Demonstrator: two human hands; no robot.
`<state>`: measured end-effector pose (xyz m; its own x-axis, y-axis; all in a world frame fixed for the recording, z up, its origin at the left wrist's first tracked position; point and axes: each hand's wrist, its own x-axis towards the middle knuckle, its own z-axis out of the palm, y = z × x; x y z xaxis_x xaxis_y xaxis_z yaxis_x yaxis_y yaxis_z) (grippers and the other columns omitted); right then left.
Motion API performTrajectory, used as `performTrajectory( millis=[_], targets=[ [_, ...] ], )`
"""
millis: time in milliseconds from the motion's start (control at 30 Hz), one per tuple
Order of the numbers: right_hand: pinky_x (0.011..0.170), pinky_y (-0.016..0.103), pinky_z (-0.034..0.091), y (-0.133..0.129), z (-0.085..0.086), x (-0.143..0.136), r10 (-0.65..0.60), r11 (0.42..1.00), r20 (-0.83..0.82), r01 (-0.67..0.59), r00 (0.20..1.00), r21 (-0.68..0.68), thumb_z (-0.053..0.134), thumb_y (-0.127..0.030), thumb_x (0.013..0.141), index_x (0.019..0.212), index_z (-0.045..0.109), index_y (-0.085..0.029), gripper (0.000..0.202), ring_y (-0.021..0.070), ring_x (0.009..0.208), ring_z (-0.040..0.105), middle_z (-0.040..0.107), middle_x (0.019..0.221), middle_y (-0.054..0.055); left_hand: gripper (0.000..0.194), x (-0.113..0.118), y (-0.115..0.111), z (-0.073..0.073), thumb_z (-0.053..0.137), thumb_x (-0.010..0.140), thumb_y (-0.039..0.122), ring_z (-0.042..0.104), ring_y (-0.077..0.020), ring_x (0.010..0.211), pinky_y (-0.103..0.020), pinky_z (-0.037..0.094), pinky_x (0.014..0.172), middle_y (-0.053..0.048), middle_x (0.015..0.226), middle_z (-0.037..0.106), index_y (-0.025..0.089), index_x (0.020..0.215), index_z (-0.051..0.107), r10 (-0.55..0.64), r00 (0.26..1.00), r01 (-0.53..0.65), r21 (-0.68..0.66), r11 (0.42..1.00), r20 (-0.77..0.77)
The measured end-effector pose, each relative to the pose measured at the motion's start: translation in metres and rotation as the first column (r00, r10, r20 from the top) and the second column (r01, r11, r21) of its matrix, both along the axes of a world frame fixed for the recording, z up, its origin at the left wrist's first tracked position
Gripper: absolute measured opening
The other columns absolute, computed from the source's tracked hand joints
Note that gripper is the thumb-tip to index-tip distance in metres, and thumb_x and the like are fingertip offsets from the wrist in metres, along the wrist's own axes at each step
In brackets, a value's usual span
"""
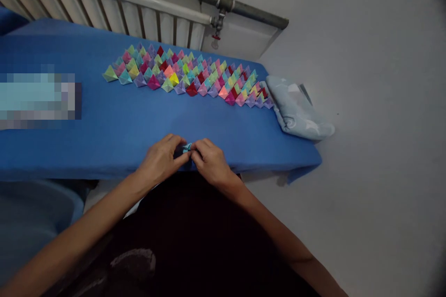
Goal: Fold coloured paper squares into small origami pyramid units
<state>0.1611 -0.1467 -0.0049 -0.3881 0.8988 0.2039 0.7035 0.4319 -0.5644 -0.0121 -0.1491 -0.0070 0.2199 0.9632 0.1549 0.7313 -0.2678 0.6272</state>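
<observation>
Both hands meet at the near edge of the blue-covered table (pixel 104 130). My left hand (pixel 163 158) and my right hand (pixel 209 161) pinch a small light-blue folded paper piece (pixel 187 147) between their fingertips; most of it is hidden by the fingers. Farther back on the table lies a long band of several folded paper pyramids (pixel 188 76) in many colours, set close together in rows.
A light-blue cloth bundle (pixel 296 109) lies at the table's right end, hanging over the edge. A blurred pale-blue patch (pixel 36 97) sits on the left of the table. A white radiator (pixel 114 9) and a grey pipe (pixel 223 0) run along the wall behind.
</observation>
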Motion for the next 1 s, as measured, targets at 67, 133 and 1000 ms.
performTrajectory(
  millis=[67,133,1000],
  targets=[
    [0.078,0.029,0.044,0.000,0.000,0.000,-0.004,1.000,-0.025,0.004,1.000,0.024,0.047,-0.011,0.091,0.089,0.062,-0.018,0.016,0.0163,0.082,0.056,0.062,0.090,0.005,0.028,0.002,0.000,0.001,0.060,0.082,0.034,0.065,-0.0210,0.083,-0.033,0.051,0.076,-0.007,0.096,0.068,0.018,0.104,0.066,0.018,1.000,-0.018,-0.018,1.000,0.017],
    [0.077,0.029,0.045,0.000,0.000,0.001,-0.001,0.999,-0.051,0.003,0.999,0.050,0.046,-0.012,0.091,0.089,0.061,-0.019,0.017,0.0165,0.082,0.056,0.062,0.090,0.005,0.029,0.004,0.000,0.003,0.062,0.079,0.031,0.065,-0.0202,0.080,-0.032,0.051,0.074,-0.006,0.093,0.068,0.018,0.105,0.066,0.030,0.999,-0.029,-0.037,0.999,0.036],
    [0.074,0.028,0.048,0.045,-0.004,-0.004,-0.024,0.984,-0.297,0.074,0.955,0.160,0.054,-0.026,0.093,0.094,0.066,-0.021,0.014,0.0151,0.074,0.059,0.064,0.086,0.004,0.025,0.009,0.095,0.007,0.051,0.078,0.022,0.064,-0.0163,0.068,-0.025,0.047,0.063,-0.002,0.078,0.074,0.019,0.089,0.073,0.222,0.931,-0.161,-0.219,0.962,0.290]
  ],
)
